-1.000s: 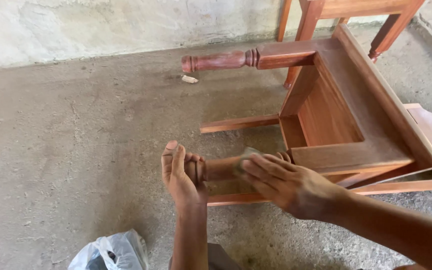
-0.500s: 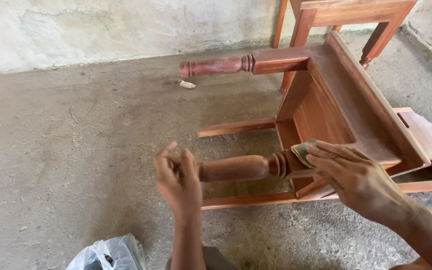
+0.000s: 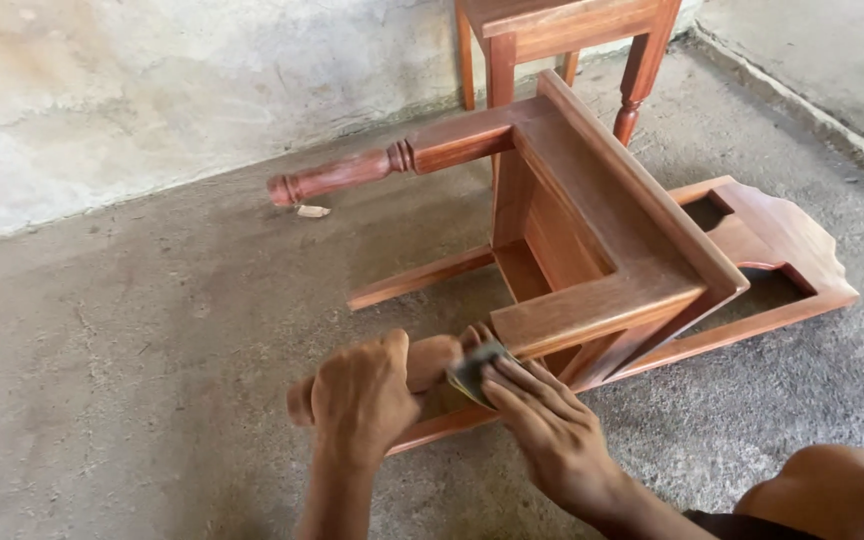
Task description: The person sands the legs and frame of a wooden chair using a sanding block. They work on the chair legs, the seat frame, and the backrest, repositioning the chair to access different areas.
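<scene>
My left hand (image 3: 360, 398) gripped the turned chair leg (image 3: 422, 365); right hand (image 3: 550, 430) pressed sandpaper (image 3: 470, 370) flat. Had the chair (image 3: 602, 250) rolled, my fingers risked slipping.

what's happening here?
A person works on a wooden chair lying on its side on the concrete floor. The left hand grips the near turned leg. The right hand presses a piece of sandpaper against that leg near the seat frame. Another piece of wooden furniture stands behind.
</scene>
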